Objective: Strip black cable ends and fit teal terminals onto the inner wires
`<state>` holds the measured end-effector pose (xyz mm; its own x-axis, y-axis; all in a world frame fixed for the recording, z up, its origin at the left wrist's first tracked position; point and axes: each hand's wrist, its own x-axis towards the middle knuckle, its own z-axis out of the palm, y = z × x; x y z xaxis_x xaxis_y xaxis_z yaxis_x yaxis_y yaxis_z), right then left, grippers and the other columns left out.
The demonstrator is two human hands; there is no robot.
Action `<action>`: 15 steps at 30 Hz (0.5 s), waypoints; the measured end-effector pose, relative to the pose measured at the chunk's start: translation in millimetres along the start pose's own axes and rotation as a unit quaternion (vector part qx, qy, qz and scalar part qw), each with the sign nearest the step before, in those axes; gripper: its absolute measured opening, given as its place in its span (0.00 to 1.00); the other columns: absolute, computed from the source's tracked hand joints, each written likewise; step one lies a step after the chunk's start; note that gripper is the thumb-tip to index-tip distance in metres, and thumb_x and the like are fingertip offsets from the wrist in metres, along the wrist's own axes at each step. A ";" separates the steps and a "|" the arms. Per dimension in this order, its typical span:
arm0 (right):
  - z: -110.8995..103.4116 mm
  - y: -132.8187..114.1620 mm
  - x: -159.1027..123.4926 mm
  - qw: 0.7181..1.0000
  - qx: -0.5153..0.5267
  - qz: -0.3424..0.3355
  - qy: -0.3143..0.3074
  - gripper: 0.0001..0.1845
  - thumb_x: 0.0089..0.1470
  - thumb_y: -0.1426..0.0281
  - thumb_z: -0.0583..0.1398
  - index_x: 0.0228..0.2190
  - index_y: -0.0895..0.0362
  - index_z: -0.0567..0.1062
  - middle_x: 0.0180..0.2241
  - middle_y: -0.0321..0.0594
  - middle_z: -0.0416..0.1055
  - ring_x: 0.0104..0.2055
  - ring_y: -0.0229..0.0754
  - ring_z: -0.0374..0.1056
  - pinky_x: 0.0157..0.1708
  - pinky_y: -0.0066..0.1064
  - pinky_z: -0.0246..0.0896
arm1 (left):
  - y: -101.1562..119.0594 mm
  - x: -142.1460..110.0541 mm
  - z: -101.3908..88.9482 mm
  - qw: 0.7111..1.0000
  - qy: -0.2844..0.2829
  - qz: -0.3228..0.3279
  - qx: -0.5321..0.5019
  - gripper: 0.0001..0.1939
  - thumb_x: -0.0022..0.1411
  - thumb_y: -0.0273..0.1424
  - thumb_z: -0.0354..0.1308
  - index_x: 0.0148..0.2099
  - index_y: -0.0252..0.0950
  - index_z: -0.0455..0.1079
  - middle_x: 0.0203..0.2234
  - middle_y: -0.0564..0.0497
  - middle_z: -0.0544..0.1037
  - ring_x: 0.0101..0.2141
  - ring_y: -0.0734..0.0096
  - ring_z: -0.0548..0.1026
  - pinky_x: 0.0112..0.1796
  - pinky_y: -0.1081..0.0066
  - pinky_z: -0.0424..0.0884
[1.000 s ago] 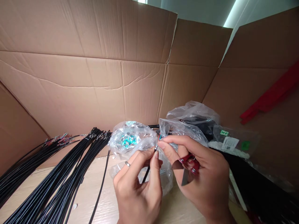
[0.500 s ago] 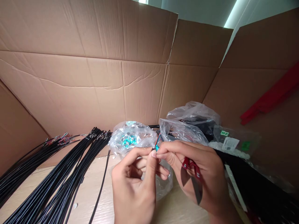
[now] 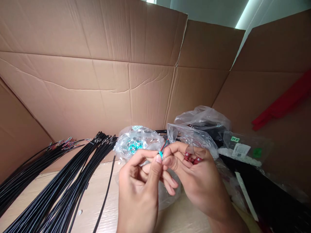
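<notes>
My left hand [image 3: 141,184] is closed, thumb and forefinger pinching a small teal piece [image 3: 160,154] from which thin coloured wires [image 3: 166,142] stick up. Against it from the right, the thumb and forefinger of my right hand [image 3: 196,171] are pressed together at the teal piece. Small red snips [image 3: 193,158] are tucked in my right hand's fingers, their blades blurred. Behind my left hand lies a clear plastic bag [image 3: 152,139] with many similar teal pieces [image 3: 134,146]. How the wires meet the teal piece is hidden by my fingertips.
Bundles of black cables [image 3: 80,174] lie on the left of the wooden surface [image 3: 97,184]. More clear bags [image 3: 194,137] are behind my right hand, beside a labelled bag of white pieces [image 3: 243,157] and a black pile [image 3: 269,191]. Cardboard walls [image 3: 109,74] enclose the back and sides.
My right hand has rolled and shifted slightly left, turning the snips so their blades no longer point down. More of the teal piece shows between the fingertips.
</notes>
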<state>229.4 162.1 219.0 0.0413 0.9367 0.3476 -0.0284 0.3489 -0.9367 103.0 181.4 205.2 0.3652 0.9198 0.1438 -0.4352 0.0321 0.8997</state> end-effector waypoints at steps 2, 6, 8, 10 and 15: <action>-0.9 -0.6 1.3 1.000 0.003 0.009 -0.003 0.11 0.63 0.66 0.61 0.28 0.56 0.72 0.16 0.28 0.61 0.16 0.34 0.65 0.18 0.24 0.64 | 3.4 2.0 -4.7 1.000 -0.024 -0.006 -0.010 0.07 0.68 0.34 0.62 0.42 0.35 0.71 0.23 0.50 0.79 0.23 0.71 0.77 0.28 0.75 0.72; -1.7 -3.0 3.1 0.998 -0.066 -0.014 -0.015 0.12 0.61 0.71 0.62 0.25 0.57 0.74 0.22 0.34 0.71 0.23 0.35 0.69 0.25 0.25 0.67 | 13.5 5.6 -15.0 0.999 -0.032 0.016 0.027 0.08 0.68 0.35 0.62 0.45 0.37 0.75 0.34 0.50 0.78 0.28 0.73 0.74 0.32 0.74 0.74; -1.2 -3.0 3.1 0.995 -0.097 -0.014 -0.020 0.14 0.59 0.73 0.62 0.22 0.57 0.73 0.22 0.35 0.73 0.25 0.36 0.69 0.27 0.26 0.67 | 17.6 6.5 -18.2 0.997 -0.034 0.023 0.061 0.08 0.67 0.36 0.64 0.43 0.36 0.76 0.34 0.50 0.76 0.30 0.73 0.72 0.31 0.75 0.73; -0.3 -2.2 2.3 0.993 -0.114 -0.010 -0.015 0.13 0.59 0.73 0.62 0.22 0.57 0.74 0.22 0.35 0.74 0.26 0.36 0.70 0.28 0.26 0.66 | 20.1 6.8 -20.3 0.996 -0.038 0.027 0.077 0.08 0.67 0.36 0.64 0.39 0.35 0.75 0.32 0.51 0.75 0.29 0.75 0.71 0.31 0.76 0.72; 1.5 -0.4 -0.3 0.994 -0.100 -0.009 -0.036 0.14 0.61 0.73 0.62 0.23 0.56 0.75 0.22 0.34 0.77 0.26 0.38 0.73 0.31 0.28 0.69 | 22.8 7.3 -24.4 0.997 -0.074 -0.027 0.022 0.08 0.66 0.35 0.64 0.43 0.35 0.74 0.29 0.52 0.73 0.28 0.74 0.70 0.27 0.76 0.72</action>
<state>227.9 161.7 219.4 -0.0319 0.9322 0.3604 0.1702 0.3604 -0.9171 75.7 198.3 216.7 0.5069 0.8487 0.1505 -0.3755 0.0603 0.9248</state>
